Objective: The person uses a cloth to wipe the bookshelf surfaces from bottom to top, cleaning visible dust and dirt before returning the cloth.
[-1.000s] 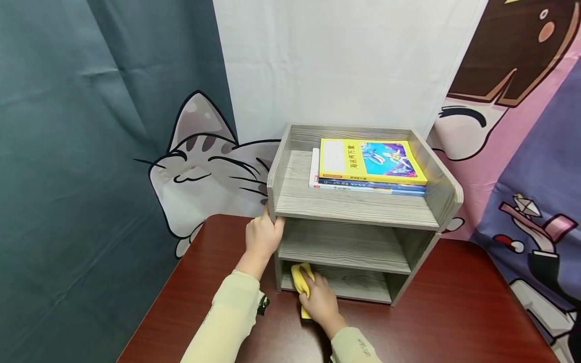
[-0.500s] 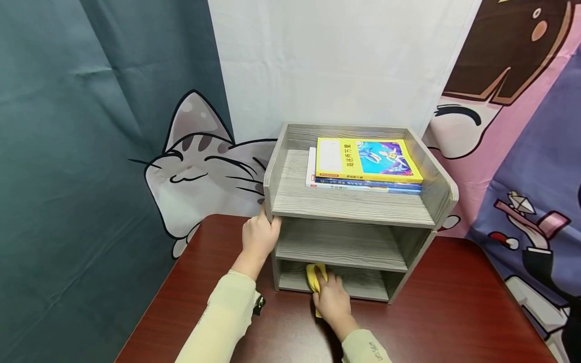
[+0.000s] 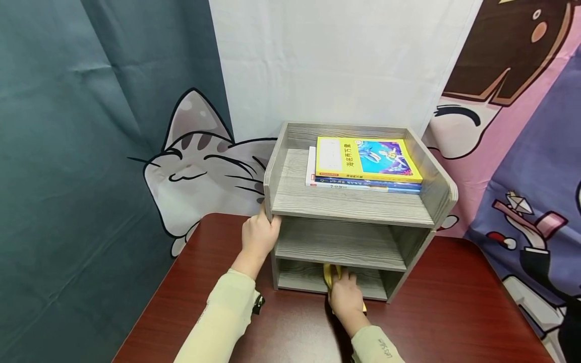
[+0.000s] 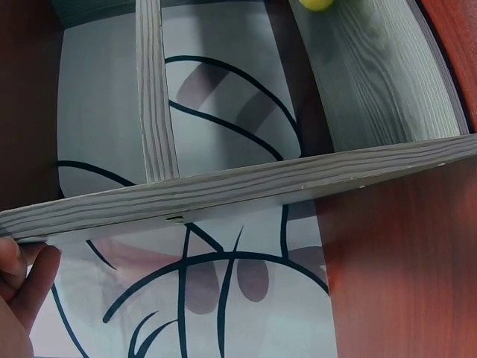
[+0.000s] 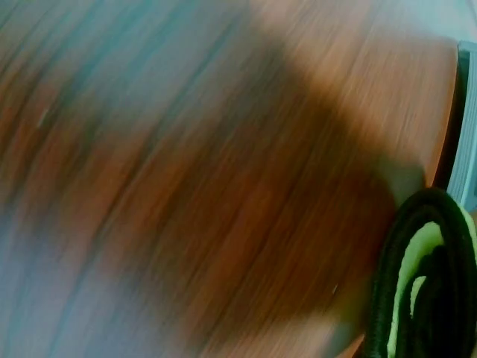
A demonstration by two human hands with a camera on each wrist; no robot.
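A grey wood-grain desk shelf (image 3: 351,216) stands on the table. With my left hand (image 3: 259,235) I grip its left side panel just below the top board; in the left wrist view that hand (image 4: 28,287) shows at the panel's edge (image 4: 223,188). My right hand (image 3: 347,297) holds a folded yellow cloth (image 3: 328,277) at the bottom compartment, fingers inside the opening. The hand covers much of the cloth. In the right wrist view the cloth's dark-edged fold (image 5: 417,276) is at the lower right.
A stack of books (image 3: 338,157), yellow cover uppermost, lies on the shelf's top board. The reddish-brown table (image 3: 281,327) extends around the shelf. Behind hangs a curtain (image 3: 345,65) with cartoon prints.
My right hand has slid rightward with the yellow cloth along the bottom compartment, from its left end to about the middle. My left hand has kept its hold on the side panel.
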